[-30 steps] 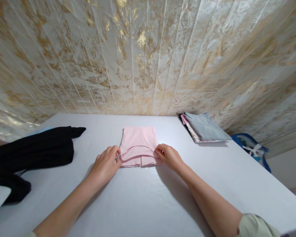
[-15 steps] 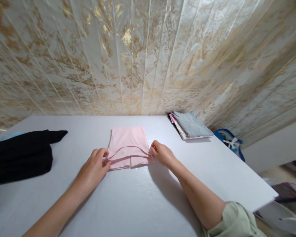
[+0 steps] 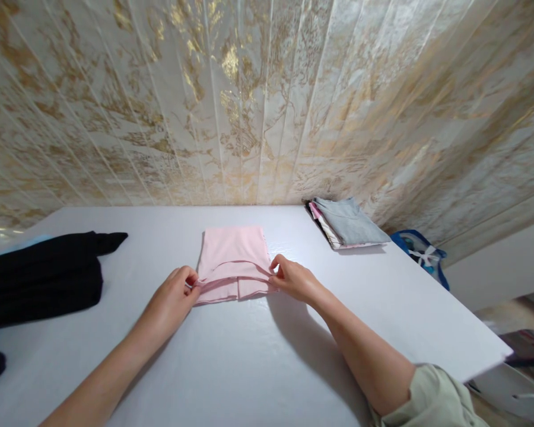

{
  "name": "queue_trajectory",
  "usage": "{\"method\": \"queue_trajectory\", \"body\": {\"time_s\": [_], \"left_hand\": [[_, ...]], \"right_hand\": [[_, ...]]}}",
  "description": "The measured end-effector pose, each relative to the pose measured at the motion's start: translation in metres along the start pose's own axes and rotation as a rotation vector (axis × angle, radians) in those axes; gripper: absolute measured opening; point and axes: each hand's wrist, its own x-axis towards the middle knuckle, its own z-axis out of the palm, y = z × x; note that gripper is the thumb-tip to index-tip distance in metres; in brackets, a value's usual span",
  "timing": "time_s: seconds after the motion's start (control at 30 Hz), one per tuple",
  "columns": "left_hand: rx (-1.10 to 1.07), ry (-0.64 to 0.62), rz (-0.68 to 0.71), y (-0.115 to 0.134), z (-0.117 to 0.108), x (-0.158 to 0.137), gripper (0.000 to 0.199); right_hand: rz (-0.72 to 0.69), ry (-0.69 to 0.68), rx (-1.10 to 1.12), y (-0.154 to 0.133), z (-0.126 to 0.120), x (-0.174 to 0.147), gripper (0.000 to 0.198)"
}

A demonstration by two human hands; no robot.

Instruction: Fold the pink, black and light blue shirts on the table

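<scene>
A pink garment (image 3: 234, 244), folded into a rough rectangle, lies flat in the middle of the white table. Its near end shows a curved edge like a neckline, with a second layer and a seam below it. My left hand (image 3: 180, 290) pinches the near left corner between thumb and fingers. At the near right corner, my right hand (image 3: 293, 277) pinches the same upper layer. The fabric between the two hands is slightly lifted. What kind of garment it is, I cannot tell for sure.
Black clothing (image 3: 44, 276) is spread on the left of the white table (image 3: 231, 367). At the back right sits a stack of folded clothes with a grey garment (image 3: 351, 220) on top. A blue-rimmed bag (image 3: 420, 255) stands beyond the right edge. A patterned curtain (image 3: 231, 118) hangs behind.
Both hands keep their hold at the corners; the curved upper layer sits slightly differently, its edge pulled a little straighter. The whole view has shifted slightly.
</scene>
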Motion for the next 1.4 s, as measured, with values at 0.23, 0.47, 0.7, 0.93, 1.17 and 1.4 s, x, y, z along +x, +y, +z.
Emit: {"method": "queue_trajectory", "body": {"time_s": [0.23, 0.47, 0.7, 0.93, 1.17, 1.4], "left_hand": [[0.093, -0.156, -0.071, -0.004, -0.002, -0.008, 0.014], [0.174, -0.309, 0.005, 0.024, 0.007, -0.029, 0.009], [-0.073, -0.476, 0.156, 0.071, 0.004, -0.044, 0.023], [0.281, -0.228, 0.367, 0.03, 0.001, 0.05, 0.027], [0.701, -0.342, 0.122, 0.061, -0.001, 0.017, 0.027], [0.455, -0.27, 0.167, 0.064, 0.002, -0.015, 0.028]], "right_hand": [[0.002, -0.047, -0.062, -0.002, 0.0, -0.006, 0.024], [0.066, 0.141, -0.29, 0.009, 0.006, 0.006, 0.023], [0.118, 0.315, -0.207, 0.005, -0.018, -0.003, 0.024], [-0.082, -0.265, -0.069, -0.025, -0.018, -0.025, 0.019], [-0.014, 0.101, -0.383, -0.008, -0.004, -0.012, 0.033], [-0.151, 0.319, -0.249, -0.004, 0.009, -0.005, 0.04]]}}
